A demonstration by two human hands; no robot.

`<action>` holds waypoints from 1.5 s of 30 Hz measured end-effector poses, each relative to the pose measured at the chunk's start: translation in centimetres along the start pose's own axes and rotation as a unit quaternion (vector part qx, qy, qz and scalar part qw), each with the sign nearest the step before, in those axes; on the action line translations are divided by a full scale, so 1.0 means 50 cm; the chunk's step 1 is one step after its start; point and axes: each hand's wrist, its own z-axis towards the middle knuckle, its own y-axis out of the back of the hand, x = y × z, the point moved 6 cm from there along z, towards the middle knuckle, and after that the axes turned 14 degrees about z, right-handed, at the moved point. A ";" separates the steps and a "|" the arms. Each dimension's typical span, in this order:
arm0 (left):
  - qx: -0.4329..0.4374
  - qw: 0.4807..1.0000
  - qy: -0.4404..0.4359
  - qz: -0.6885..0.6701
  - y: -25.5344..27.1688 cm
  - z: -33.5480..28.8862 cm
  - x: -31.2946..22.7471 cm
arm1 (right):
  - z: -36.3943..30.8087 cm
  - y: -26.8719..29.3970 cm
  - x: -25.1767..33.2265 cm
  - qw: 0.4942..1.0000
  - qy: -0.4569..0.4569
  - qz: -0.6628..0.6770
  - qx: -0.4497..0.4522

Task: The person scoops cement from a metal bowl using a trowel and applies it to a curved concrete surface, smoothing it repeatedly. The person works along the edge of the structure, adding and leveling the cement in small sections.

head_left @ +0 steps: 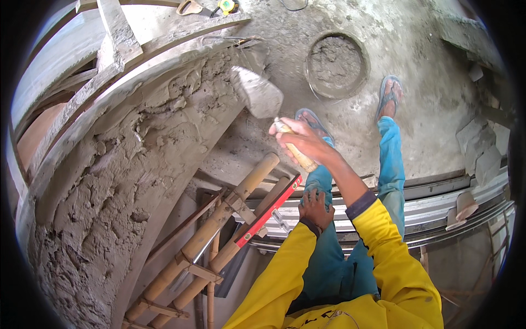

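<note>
My right hand [300,140] is closed round the pale wooden handle of a trowel [257,94]. The trowel's grey, mortar-smeared blade points away to the upper left, close to the far end of a mortar-covered surface [109,181]. That wet mortar is rough and lumpy in places, smoother toward its right edge. My left hand [316,211] rests on my left knee, fingers apart, holding nothing. Beyond my feet stands a round bucket [366,68] with grey mortar [337,57] inside.
A bamboo ladder [219,225] leans at lower left, beside a red spirit level [268,211]. Wooden boards [118,33] frame the upper left. A tape measure [227,6] and a wooden-handled tool [189,7] lie at the top. Metal profiles [427,202] cross behind my legs.
</note>
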 end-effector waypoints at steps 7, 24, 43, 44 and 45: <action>0.030 0.999 0.008 -0.011 -0.022 0.000 0.003 | -0.028 -0.001 0.054 0.879 0.360 -0.174 -0.260; -0.007 1.000 -0.008 -0.007 -0.009 0.002 0.001 | -0.093 0.337 -0.025 0.731 0.085 -0.483 -0.474; -0.029 1.000 -0.003 0.005 -0.037 -0.002 -0.010 | 0.063 0.509 0.030 0.935 0.020 -0.146 -0.324; -0.032 0.999 0.000 0.001 -0.036 -0.002 -0.009 | 0.048 0.507 0.018 0.943 0.048 -0.155 -0.291; -0.035 0.999 0.000 0.007 -0.031 -0.002 -0.009 | 0.039 0.525 0.000 0.930 0.077 -0.178 -0.311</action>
